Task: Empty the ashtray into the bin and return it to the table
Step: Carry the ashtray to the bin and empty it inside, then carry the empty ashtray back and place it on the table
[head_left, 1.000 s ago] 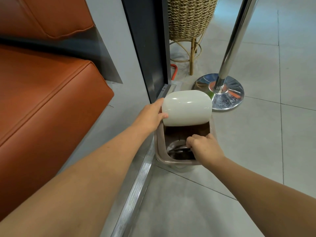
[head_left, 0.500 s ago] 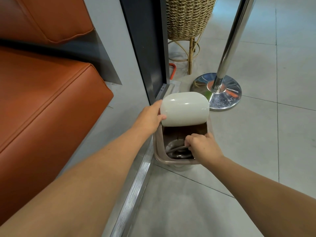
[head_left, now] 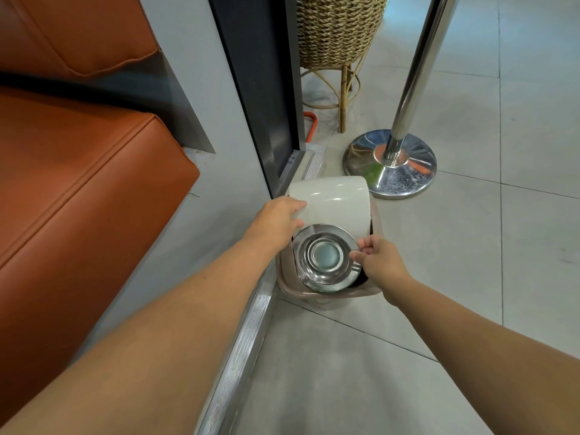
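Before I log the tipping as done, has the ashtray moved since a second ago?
Yes. The ashtray has risen from inside the bin to above its rim, pinched by the right hand.

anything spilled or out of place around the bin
Nothing stands out. The left hand holds the lid tipped back, the right hand pinches the rim of the steel ashtray over the open bin, and no ash shows on the floor tiles around it.

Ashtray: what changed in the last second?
The right hand raised the ashtray from deep inside the bin up to its opening, now turned flat toward the camera, rim still pinched. The left hand still holds the lid open; bin unmoved.
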Tool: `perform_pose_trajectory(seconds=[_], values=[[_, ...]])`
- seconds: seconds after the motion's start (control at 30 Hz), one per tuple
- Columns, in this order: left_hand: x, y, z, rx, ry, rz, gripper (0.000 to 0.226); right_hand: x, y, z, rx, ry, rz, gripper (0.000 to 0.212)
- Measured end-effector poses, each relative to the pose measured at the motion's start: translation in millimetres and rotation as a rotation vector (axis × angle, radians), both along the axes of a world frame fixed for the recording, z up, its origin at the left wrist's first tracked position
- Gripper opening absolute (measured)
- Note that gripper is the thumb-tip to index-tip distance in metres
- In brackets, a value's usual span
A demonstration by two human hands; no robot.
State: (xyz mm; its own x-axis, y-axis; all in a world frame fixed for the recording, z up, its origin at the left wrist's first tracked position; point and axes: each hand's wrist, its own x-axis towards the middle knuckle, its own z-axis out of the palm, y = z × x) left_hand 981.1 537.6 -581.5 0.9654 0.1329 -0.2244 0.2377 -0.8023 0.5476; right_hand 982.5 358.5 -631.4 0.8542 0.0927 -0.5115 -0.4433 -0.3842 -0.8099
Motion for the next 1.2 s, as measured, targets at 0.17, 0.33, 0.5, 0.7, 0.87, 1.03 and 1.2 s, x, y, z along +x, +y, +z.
perform_pose_trajectory(seconds=[0.17, 0.33, 0.5, 0.7, 0.87, 1.03, 1.2], values=[[0, 3, -7, 0.111, 0.029, -0.046, 0.043, 1, -2, -2, 0.024, 0.031, -0.061, 0.027], [-4, 1, -9, 0.083, 0.002, -0.015, 0.04, 3, -6, 6, 0.105, 0.053, -0.196, 0.024], [-18, -6, -13, -0.208, 0.038, 0.322, 0.035, 4, -6, 18, 0.219, 0.124, -0.265, 0.021], [-49, -14, 2, -0.593, 0.092, 0.571, 0.027, -4, -7, 48, 0.284, 0.151, -0.242, 0.022], [-76, -17, 42, -0.638, 0.09, 0.642, 0.026, -18, -7, 93, 0.237, 0.135, -0.178, 0.021], [-105, -21, 109, -0.637, 0.086, 0.707, 0.025, -37, -7, 162, 0.206, 0.149, -0.113, 0.019], [-134, -24, 209, -0.683, 0.021, 0.767, 0.024, -53, -4, 259, 0.247, 0.14, -0.043, 0.015]])
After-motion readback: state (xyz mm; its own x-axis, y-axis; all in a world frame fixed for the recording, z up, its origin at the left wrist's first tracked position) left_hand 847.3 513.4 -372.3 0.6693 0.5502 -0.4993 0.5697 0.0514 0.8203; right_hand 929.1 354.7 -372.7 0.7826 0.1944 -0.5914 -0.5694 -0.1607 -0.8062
